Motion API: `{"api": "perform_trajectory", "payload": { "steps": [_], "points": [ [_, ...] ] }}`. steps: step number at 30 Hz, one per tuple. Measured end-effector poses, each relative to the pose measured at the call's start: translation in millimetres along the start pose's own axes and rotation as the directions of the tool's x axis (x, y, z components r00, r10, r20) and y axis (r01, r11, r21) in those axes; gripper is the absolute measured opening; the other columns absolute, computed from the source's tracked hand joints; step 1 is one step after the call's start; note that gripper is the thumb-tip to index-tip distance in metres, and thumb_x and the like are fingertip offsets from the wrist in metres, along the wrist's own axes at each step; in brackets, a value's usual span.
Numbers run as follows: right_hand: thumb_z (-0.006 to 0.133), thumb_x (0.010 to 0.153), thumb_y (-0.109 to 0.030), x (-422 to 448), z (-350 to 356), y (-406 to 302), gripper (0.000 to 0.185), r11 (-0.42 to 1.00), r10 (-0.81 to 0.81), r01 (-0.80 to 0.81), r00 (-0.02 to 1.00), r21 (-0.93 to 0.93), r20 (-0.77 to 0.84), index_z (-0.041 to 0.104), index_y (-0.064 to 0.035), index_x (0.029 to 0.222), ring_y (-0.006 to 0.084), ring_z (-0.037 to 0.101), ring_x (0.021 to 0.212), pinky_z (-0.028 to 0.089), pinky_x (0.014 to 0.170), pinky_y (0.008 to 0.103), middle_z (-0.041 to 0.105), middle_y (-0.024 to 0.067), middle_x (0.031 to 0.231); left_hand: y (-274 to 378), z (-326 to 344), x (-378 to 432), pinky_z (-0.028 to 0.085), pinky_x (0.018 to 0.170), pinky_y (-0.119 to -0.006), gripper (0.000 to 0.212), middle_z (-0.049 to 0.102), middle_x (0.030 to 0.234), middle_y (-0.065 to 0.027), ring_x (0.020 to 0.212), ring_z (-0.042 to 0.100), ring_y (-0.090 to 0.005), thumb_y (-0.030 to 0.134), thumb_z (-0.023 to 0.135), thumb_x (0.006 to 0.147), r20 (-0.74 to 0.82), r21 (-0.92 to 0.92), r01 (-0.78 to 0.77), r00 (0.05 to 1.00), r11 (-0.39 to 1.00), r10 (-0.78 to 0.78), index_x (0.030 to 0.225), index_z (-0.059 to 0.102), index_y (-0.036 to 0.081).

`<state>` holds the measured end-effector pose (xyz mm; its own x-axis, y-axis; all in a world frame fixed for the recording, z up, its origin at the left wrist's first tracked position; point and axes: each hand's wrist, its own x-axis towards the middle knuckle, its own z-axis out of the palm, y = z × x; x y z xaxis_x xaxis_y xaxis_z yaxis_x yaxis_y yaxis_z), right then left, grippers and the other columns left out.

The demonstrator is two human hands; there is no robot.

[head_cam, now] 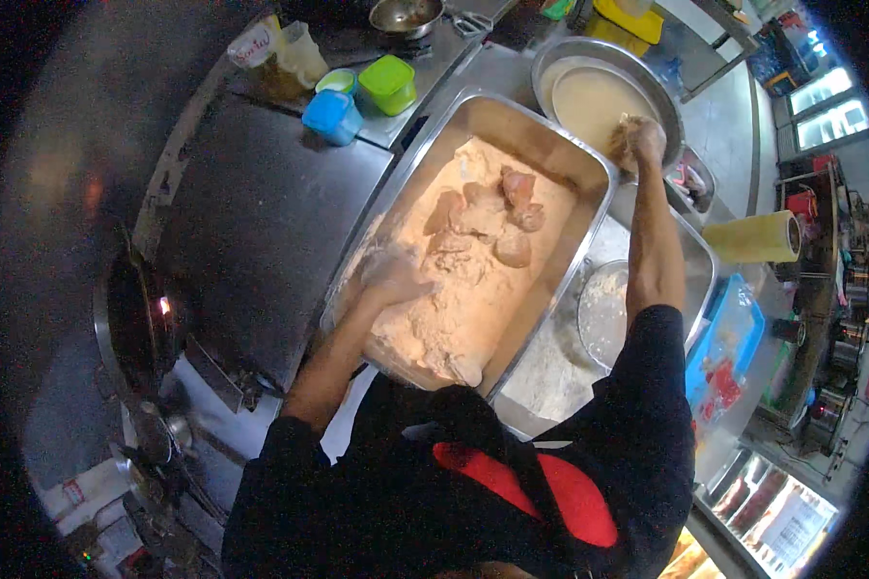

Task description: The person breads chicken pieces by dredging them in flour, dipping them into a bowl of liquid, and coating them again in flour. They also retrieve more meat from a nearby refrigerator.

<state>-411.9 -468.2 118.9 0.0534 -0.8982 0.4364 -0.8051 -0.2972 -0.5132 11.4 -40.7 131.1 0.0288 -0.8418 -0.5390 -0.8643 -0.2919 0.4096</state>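
A deep rectangular metal pan lies before me, with orange-tinted flour spread inside. Several pieces of raw meat, probably chicken, rest on the flour toward the far half, some partly coated. My left hand is blurred over the flour at the pan's left side, thumb apart from the fingers, with nothing visible in it. At the far right, my right hand reaches over a round metal bowl of pale liquid batter. Its fingers are curled and caked with flour; whether they hold something is hidden.
Right of the pan, a sieve or round container with flour sits in a second metal tray. Beyond are a yellowish roll and a blue tray. Green and blue plastic containers stand on the steel counter.
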Motion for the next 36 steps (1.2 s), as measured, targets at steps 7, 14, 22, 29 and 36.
{"api": "perform_trajectory", "payload": {
  "steps": [7, 14, 22, 29, 36],
  "points": [
    [0.064, 0.084, -0.027, -164, -81, -232, 0.022, 0.984, 0.07, -0.093, 0.985, 0.151, 0.155, 0.065, -0.0048, 0.084, 0.0344, 0.06, 0.065, 0.048, 0.062, 0.0437, 0.062, 0.0185, 0.072, -19, 2, -13, 0.049, 0.087, -0.044, 0.077, 0.062, 0.103, -0.0315, 0.098, 0.062, -0.0415, 0.052, 0.073, 0.067, 0.251, 0.182, 0.003, 0.967, 0.983, -0.049, 0.113, 0.059, -0.009],
    [0.06, 0.087, -0.044, -351, -36, -337, 0.052, 0.95, 0.307, -0.185, 0.389, -0.253, 0.869, 0.066, 0.0075, 0.082, 0.0229, 0.061, 0.068, 0.048, 0.063, 0.0415, 0.065, 0.0179, 0.073, -73, 79, 21, 0.052, 0.078, -0.046, 0.06, 0.065, 0.09, -0.0299, 0.084, 0.066, -0.0406, 0.047, 0.07, 0.068, 0.121, 0.076, -0.212, 0.972, 0.974, 0.202, 0.094, 0.066, -0.007],
    [0.076, 0.076, -0.041, -405, 18, -319, 0.046, 0.419, 0.419, -0.891, 0.36, 0.174, 0.833, 0.068, 0.003, 0.088, 0.0179, 0.057, 0.064, 0.044, 0.053, 0.0352, 0.067, 0.0098, 0.079, -71, 33, -21, 0.051, 0.076, -0.046, 0.053, 0.067, 0.083, -0.0259, 0.081, 0.066, -0.0381, 0.049, 0.069, 0.071, 0.046, 0.155, -0.332, 0.943, 0.93, 0.329, 0.082, 0.068, -0.003],
    [0.071, 0.079, -0.025, -356, -53, -324, 0.029, 0.606, 0.387, -0.662, 0.73, 0.442, 0.563, 0.066, 0.0005, 0.091, 0.0196, 0.059, 0.068, 0.045, 0.058, 0.0351, 0.066, 0.0105, 0.083, 7, -23, 9, 0.049, 0.078, -0.045, 0.041, 0.065, 0.099, -0.021, 0.09, 0.063, -0.0371, 0.033, 0.065, 0.079, -0.238, -0.163, -0.349, 0.922, 0.923, 0.306, 0.101, 0.062, -0.001],
    [0.069, 0.077, -0.016, -304, 12, -307, 0.028, 0.946, 0.136, -0.127, 0.991, 0.297, -0.008, 0.065, -0.0037, 0.102, 0.0259, 0.062, 0.082, 0.048, 0.074, 0.0374, 0.066, 0.0135, 0.094, 62, 30, 120, 0.049, 0.072, -0.05, 0.024, 0.063, 0.093, -0.0259, 0.086, 0.062, -0.0435, 0.014, 0.05, 0.081, -0.582, -0.268, -0.357, 0.8, 0.895, 0.145, 0.099, 0.058, 0.0]
  ]
}}
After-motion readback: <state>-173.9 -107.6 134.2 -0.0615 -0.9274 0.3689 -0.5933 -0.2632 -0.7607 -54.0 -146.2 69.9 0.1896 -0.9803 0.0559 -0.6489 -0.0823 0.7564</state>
